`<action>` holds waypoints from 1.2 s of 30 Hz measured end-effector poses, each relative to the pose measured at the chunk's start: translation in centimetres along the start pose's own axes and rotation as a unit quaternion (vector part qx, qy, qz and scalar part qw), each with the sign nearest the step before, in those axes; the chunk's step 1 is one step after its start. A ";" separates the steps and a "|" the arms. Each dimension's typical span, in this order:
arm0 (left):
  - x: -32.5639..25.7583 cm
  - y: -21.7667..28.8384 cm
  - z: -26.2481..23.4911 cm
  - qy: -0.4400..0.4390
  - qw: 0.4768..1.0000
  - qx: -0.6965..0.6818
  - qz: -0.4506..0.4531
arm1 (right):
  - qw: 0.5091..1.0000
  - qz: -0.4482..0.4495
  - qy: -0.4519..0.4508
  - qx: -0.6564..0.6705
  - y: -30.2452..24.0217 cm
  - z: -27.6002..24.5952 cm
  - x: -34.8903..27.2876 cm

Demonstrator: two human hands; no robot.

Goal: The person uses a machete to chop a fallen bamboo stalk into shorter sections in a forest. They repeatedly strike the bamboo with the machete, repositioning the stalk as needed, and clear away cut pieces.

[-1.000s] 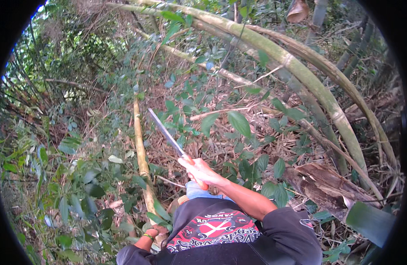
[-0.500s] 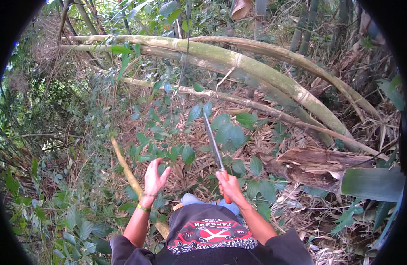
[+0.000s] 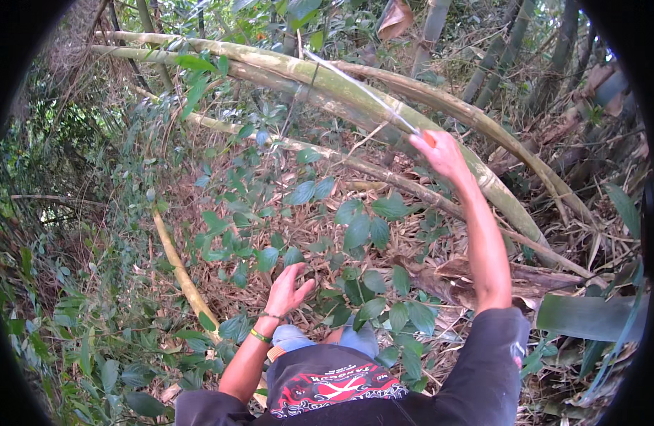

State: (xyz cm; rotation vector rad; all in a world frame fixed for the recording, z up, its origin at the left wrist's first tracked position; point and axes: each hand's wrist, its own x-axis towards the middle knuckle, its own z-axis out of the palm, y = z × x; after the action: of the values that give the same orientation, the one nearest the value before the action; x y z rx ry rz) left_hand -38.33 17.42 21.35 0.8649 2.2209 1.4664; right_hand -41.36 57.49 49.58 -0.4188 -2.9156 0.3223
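My right hand (image 3: 440,153) is stretched far forward, wrapped round the orange handle of a machete (image 3: 385,106). Its long thin blade points forward and to the left, across the view of a thick green bent bamboo stem (image 3: 458,138); whether the edge touches the stem I cannot tell. My left hand (image 3: 287,292) is held low in front of my body with its fingers apart and nothing in it. Leafy green sprigs (image 3: 359,227) stand between and beyond my two hands.
A thinner dry stem (image 3: 373,169) runs below the thick one. A yellowish stem (image 3: 177,266) leans at the left. At the right lie a broken brown piece of wood (image 3: 455,278) and a cut green bamboo piece (image 3: 590,316). Dry leaf litter covers the ground.
My right hand has moved forward and to the right with the machete, whose blade now tilts to the left. My left hand has shifted slightly right and down, fingers still apart.
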 end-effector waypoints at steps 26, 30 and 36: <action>-3.2 -4.0 -0.2 -0.056 0.997 0.003 -0.056 | 0.986 -0.150 0.069 0.025 -13.4 -3.6 4.3; -5.5 -4.5 -1.0 -0.016 0.997 -0.038 -0.066 | 0.990 0.044 -0.064 -0.117 6.7 2.3 3.4; -12.8 -7.9 -2.4 0.054 0.965 -0.093 -0.239 | 0.954 0.227 -0.112 -0.162 10.4 7.9 -0.5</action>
State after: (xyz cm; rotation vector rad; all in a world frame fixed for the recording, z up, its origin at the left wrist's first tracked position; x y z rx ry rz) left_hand -32.42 5.16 14.53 0.1693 2.1219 1.4697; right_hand -39.83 65.61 39.50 -1.1830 -3.0655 -0.0650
